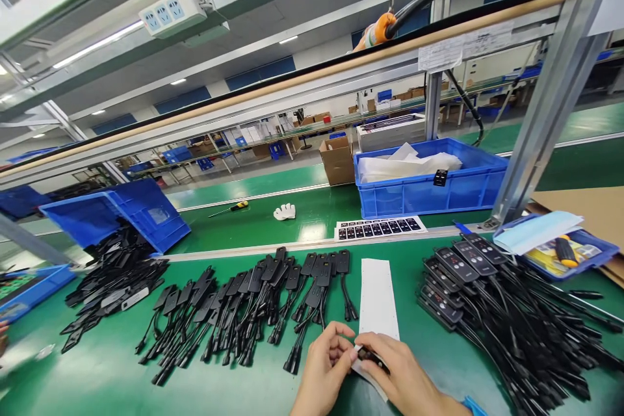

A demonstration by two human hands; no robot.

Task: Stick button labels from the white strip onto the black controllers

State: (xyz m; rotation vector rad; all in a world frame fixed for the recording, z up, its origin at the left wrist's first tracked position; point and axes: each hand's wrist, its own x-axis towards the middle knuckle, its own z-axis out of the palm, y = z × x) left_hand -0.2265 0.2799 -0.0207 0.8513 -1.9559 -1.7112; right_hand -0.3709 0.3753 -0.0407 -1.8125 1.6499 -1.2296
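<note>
Near the bottom middle, my left hand (325,367) and my right hand (402,370) meet with fingers closed. Between them is a white backing strip (369,382) with a small black piece, apparently a label, on it; fingers cover much of it. My left thumb and fingertips pinch its left edge, while my right hand grips it from the other side. Just beyond lies a long white paper sheet (377,292). To the left are rows of black cabled control boxes (267,279). On the right is a heap of similar boxes with printed fronts (458,263).
A sheet of black labels (380,228) lies before a blue bin (419,194) holding white bags. A tipped blue bin (149,214) spills black casings (114,286) at left. A screwdriver (229,209) and white glove (285,211) lie behind. A metal post (541,110) stands right.
</note>
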